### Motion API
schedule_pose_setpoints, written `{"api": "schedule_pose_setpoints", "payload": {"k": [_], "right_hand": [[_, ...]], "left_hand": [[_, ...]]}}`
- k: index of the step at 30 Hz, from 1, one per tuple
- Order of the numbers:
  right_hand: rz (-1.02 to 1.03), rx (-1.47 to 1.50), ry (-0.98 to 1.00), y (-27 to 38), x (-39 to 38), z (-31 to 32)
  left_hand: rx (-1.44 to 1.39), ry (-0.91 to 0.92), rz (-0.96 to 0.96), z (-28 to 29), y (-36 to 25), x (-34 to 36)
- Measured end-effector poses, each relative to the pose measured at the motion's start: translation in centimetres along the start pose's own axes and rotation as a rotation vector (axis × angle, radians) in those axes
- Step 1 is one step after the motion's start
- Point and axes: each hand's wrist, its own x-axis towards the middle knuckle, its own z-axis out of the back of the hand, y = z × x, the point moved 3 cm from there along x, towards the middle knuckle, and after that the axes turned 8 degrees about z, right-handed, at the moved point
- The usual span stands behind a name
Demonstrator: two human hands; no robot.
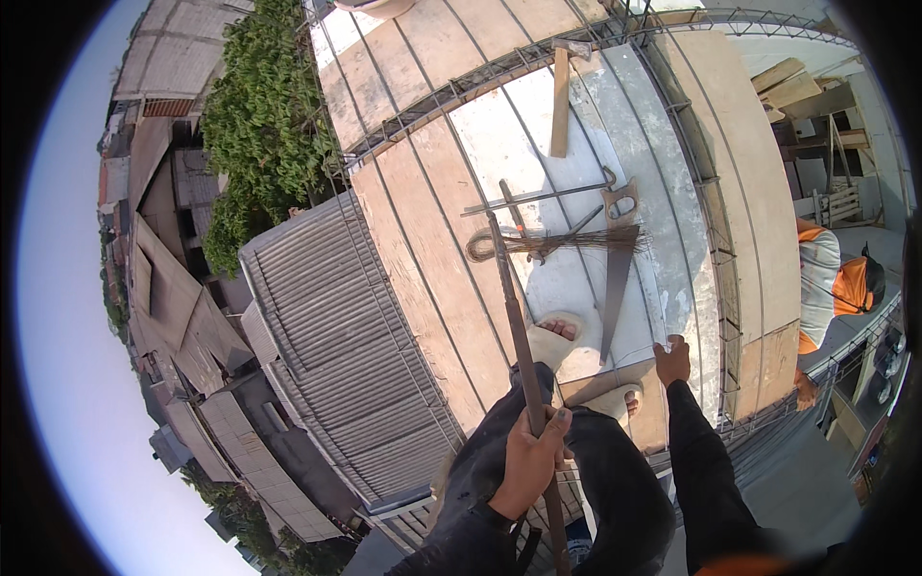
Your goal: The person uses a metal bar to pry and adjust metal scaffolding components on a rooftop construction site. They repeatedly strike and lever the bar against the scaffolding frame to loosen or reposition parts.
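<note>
My left hand [531, 459] is wrapped round a long rusty metal bar [520, 336], which slants up and away over the boards. On the right, my right hand [673, 361] is closed near the edge of a pale metal sheet [576, 288]; what its fingers hold, if anything, is too small to make out. Ahead of my feet lie a bundle of thin tie wire [586, 242], pincers [582, 222] partly under it, and a handsaw [616, 288]. A thin steel rod [547, 199] with a hooked end crosses the bar's far tip. Farther off rests a hammer [560, 106] with a wooden handle.
Parallel steel rods run over the plywood deck [413, 250], with a raised rebar cage [461, 94] across it and another [706, 192] along the right. At the right edge is a person in orange and grey [831, 288]. Beyond the left edge are a corrugated roof [327, 336] and a tree [264, 106].
</note>
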Motion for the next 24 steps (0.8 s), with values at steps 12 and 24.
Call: {"api": "schedule_pose_setpoints", "payload": {"k": [12, 24], "right_hand": [[0.017, 0.62, 1.008, 21.5, -35.4, 16.9], [0.632, 0.251, 0.478, 41.3, -13.3, 4.3]], "left_hand": [[-0.116, -0.051, -0.153, 2.7, 4.8, -3.6], [1.156, -0.244, -0.4, 16.5, 1.4, -10.4]]}}
